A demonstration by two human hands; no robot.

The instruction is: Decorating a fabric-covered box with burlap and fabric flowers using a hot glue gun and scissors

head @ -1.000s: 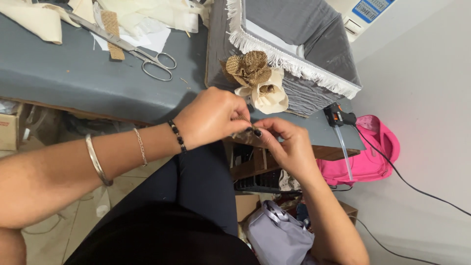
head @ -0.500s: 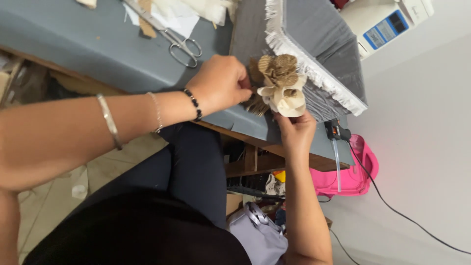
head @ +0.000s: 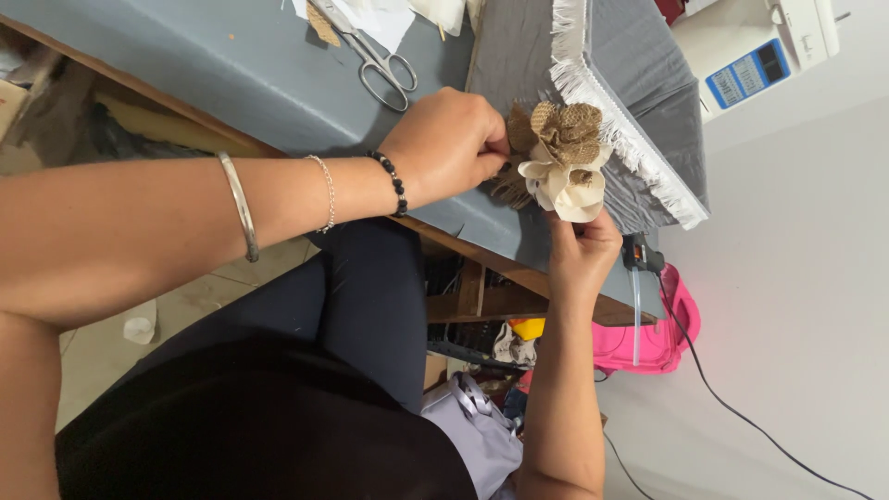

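Note:
A cluster of fabric flowers (head: 561, 157), brown burlap on top and cream below, lies at the near edge of the grey table (head: 231, 69), against a grey fabric-covered piece with a white fringe trim (head: 602, 102). My left hand (head: 446, 146), with bracelets on the wrist, pinches the burlap side of the cluster. From below, my right hand (head: 580, 252) grips the underside of the cream flower with its fingertips.
Steel scissors (head: 375, 60) lie on the table beside paper and burlap scraps. A glue gun (head: 637, 255) with a cord rests at the table edge above a pink object (head: 653, 335). A white machine with a blue panel (head: 764, 51) stands at the far right.
Both hands have come up from in front of my lap to the flower cluster. The left hand has closed on the burlap and the right on the cream flower.

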